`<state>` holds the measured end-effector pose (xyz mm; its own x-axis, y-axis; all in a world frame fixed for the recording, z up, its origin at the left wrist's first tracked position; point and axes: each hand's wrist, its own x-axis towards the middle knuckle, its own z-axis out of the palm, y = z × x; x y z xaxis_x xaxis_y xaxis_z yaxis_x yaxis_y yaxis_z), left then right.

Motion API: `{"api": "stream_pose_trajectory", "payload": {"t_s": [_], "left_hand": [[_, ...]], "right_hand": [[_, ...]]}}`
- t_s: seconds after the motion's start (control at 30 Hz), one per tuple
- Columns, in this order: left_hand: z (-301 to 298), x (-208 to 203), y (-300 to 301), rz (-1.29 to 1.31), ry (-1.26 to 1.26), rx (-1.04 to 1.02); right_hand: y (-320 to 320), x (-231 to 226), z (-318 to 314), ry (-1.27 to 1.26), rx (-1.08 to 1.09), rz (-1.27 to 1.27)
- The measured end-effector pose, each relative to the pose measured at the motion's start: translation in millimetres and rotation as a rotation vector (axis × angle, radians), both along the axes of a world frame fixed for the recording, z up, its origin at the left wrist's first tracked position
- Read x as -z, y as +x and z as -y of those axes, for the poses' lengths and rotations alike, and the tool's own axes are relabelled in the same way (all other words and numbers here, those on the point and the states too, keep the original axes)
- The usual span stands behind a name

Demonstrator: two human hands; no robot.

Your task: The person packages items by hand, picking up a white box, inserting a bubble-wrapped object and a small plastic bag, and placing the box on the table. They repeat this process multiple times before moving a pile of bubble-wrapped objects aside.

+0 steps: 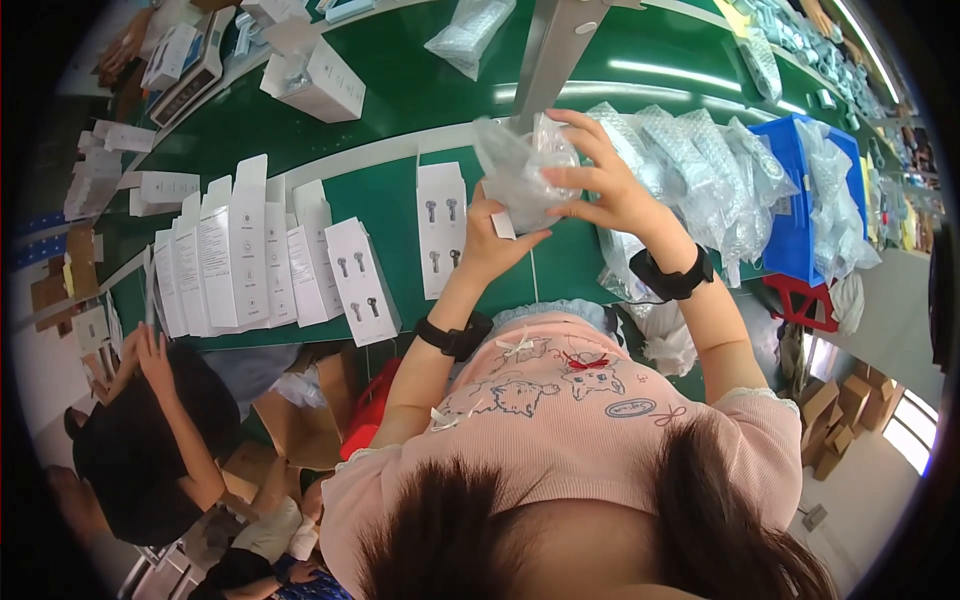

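Observation:
Over the green table, a crumpled bubble-wrap bag [515,170] is held up between both hands; what is inside it cannot be made out. My left hand [490,245] grips its lower left side, thumb stretched to the right, with a small white edge showing at the fingers. From the right, my right hand [620,190] has its curled fingers on the bag. Just left of my left hand lies a flat white printed box [437,210] with earbud pictures. Another white earbud box [358,280] leans farther left. Black bands circle both my wrists.
White boxes [235,250] stand in a row on the left. Several bubble-wrap bags [690,150] lie right, beside a blue bin [785,215]. A metal post [550,60] rises ahead. An opened white box [318,85] sits far left. A co-worker's hand [152,360] is at lower left.

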<state>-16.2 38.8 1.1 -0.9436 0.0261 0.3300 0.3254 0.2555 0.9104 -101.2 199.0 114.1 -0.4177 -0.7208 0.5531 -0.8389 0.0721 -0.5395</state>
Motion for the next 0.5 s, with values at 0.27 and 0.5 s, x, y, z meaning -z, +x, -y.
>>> {"api": "stream_pose_trajectory", "payload": {"t_s": [0.27,0.5], "left_hand": [[0.5,-4.4,-5.9,-0.050,0.046,-0.137],[5.4,13.0,3.6,-0.019,0.011,-0.126]], "right_hand": [[15.0,18.5,9.9,-0.355,0.250,0.387],[3.6,-6.6,3.4,0.175,0.051,-0.080]]}}
